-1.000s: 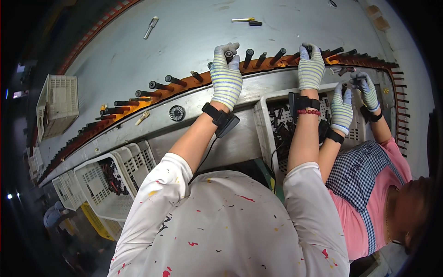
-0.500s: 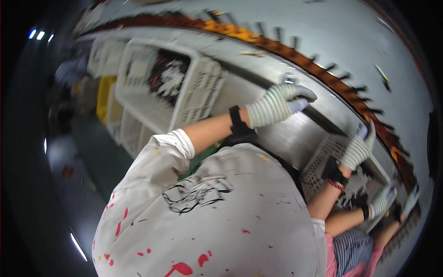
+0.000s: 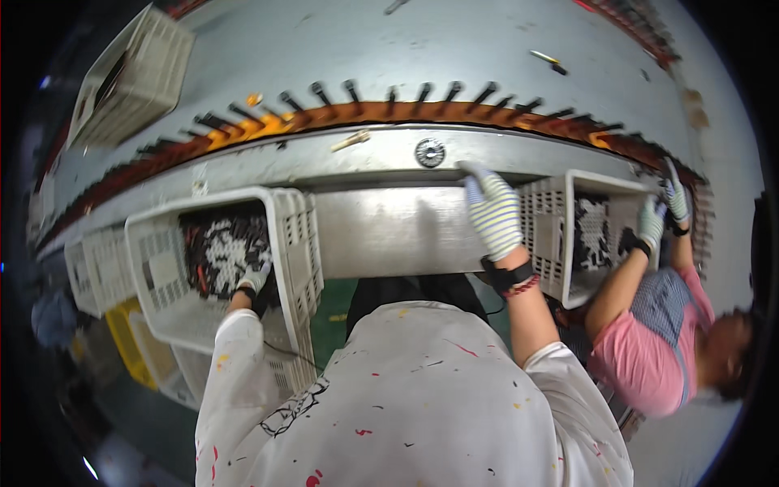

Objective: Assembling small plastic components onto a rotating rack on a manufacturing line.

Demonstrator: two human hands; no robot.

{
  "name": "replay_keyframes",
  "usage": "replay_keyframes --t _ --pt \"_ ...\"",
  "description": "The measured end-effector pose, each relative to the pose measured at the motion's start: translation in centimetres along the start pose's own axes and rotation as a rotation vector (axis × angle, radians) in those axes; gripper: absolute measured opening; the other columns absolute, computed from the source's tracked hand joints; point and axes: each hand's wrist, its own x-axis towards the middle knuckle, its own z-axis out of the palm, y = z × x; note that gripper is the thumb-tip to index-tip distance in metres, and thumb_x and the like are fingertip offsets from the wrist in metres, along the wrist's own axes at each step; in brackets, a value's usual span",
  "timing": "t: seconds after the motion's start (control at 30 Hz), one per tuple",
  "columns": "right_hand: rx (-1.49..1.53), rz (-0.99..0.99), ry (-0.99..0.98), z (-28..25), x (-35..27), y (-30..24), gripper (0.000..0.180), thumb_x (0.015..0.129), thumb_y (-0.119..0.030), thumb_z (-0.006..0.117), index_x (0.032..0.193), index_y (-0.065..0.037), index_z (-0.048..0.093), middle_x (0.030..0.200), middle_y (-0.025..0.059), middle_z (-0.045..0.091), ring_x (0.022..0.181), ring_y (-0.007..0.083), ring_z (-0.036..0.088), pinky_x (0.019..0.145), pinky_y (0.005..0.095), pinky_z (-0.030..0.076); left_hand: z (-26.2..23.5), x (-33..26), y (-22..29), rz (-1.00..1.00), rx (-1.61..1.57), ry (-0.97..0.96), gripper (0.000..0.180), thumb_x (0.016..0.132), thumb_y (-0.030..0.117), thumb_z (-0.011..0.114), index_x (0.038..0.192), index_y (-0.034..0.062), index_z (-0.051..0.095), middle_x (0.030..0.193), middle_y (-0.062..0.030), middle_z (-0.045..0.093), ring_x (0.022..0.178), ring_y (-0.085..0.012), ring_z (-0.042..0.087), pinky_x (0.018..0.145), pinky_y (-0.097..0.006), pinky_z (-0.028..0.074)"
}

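My left hand (image 3: pixel 255 281), in a striped glove, is down inside the white plastic crate (image 3: pixel 296 268) at the left. It rests at the edge of a pile of small black and white parts (image 3: pixel 231 247); its fingers are too small and partly hidden to read. My right hand (image 3: pixel 492 213), gloved the same way, hovers at the right end of the metal worktop (image 3: pixel 389 231), fingers stretched out and nothing visible in them. Near its fingertips, on the ledge, lies a round dark disc (image 3: pixel 430 152) with a pale pattern.
Along the bench runs an orange-brown strip (image 3: pixel 373 114) with several black pegs standing up. A pale, rod-like piece (image 3: pixel 350 141) lies on the ledge. Another white crate (image 3: pixel 565 235) stands at right, beside a co-worker in a pink top (image 3: pixel 641 357). A crate (image 3: pixel 154 73) sits far left.
My view has swung round, with the worktop now level ahead. My left hand has gone from above the worktop into the left crate. My right hand has left the right crate's far side for the worktop.
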Motion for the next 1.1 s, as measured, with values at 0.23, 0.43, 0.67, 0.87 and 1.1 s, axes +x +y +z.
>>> replay_keyframes --t 0.23,0.43,0.67,0.87,1.1 --pt "0.000 0.049 0.034 3.3 -1.7 -1.8 0.022 0.086 -0.001 0.051 0.104 -0.004 0.063 0.087 0.0141 0.066 0.079 0.0213 0.065 0.070 0.0296 0.051 3.1 2.8 8.4 0.190 -0.602 -0.357 0.060 0.088 0.045 0.047 0.132 0.0051 0.040 0.126 -0.0160 0.050 0.115 -0.0316 0.047 0.096 -0.036 0.038" --pt "0.098 0.033 0.000 4.3 -0.7 -4.4 0.022 0.087 -0.004 0.052 0.106 -0.005 0.063 0.088 0.0135 0.066 0.077 0.0212 0.065 0.071 0.0302 0.051 -2.7 -5.7 11.1 0.306 -1.188 -0.349 0.038 0.091 0.036 0.049 0.117 0.0095 0.052 0.104 -0.0087 0.061 0.092 -0.0246 0.059 0.079 -0.037 0.049" --pt "0.415 0.124 -0.296 4.5 0.5 -7.8 0.025 0.086 -0.021 0.058 0.103 -0.004 0.062 0.085 0.0166 0.065 0.077 0.0252 0.063 0.072 0.0333 0.050 -16.4 -20.9 17.7 0.637 -1.674 -0.092 0.040 0.085 0.036 0.062 0.112 0.0077 0.054 0.078 0.0011 0.054 0.069 -0.0110 0.049 0.047 -0.020 0.037" --pt "0.451 -0.197 -0.328 4.5 1.1 -10.2 0.038 0.089 -0.030 0.057 0.117 -0.004 0.056 0.104 0.0139 0.063 0.084 0.0138 0.063 0.073 0.0258 0.051 -12.1 -30.4 35.3 0.851 -1.000 -0.099 0.072 0.088 0.049 0.053 0.141 0.0089 0.028 0.083 0.0020 0.054 0.067 -0.0052 0.052 0.049 -0.016 0.039" --pt "0.668 0.319 0.063 -2.3 0.5 -5.6 0.030 0.089 -0.025 0.060 0.108 -0.002 0.062 0.086 0.0051 0.064 0.079 0.0098 0.060 0.066 0.0227 0.050 -4.0 -28.2 46.9 1.000 -1.016 -0.468 0.058 0.091 0.048 0.048 0.129 0.0048 0.042 0.079 -0.0005 0.055 0.060 -0.0065 0.053 0.046 -0.018 0.041"
